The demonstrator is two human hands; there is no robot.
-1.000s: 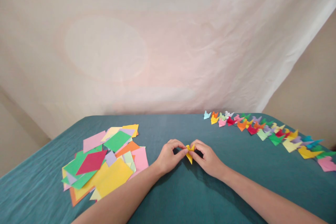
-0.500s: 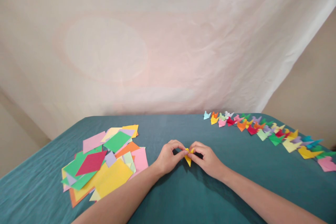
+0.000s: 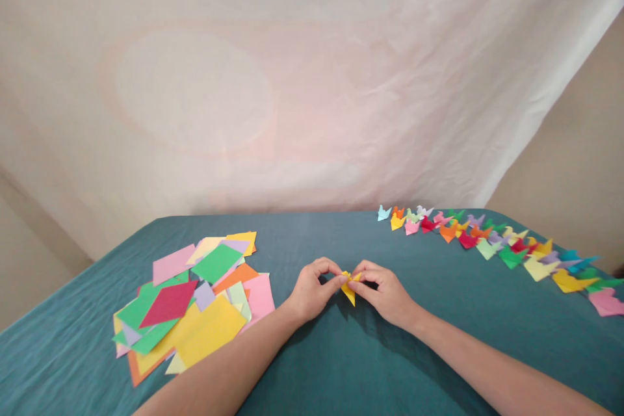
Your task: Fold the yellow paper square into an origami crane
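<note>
A small yellow origami crane (image 3: 350, 292) is held between my two hands over the middle of the table, one pointed end hanging down. My left hand (image 3: 314, 287) pinches its left side between thumb and fingertips. From the other side, my right hand (image 3: 387, 292) pinches the right part of the folded paper. The fingertips cover some of the folds at the top.
Loose coloured paper squares (image 3: 209, 328) lie in an overlapping pile left of my left forearm. Several finished paper cranes (image 3: 511, 257) stand in slanting rows along the right side. A dark green cloth (image 3: 312, 370) covers the table; a pale curtain (image 3: 292, 91) hangs behind.
Both hands keep their pinch on the yellow origami crane. The crane has shifted very slightly, showing a bit more of its top between the fingertips.
</note>
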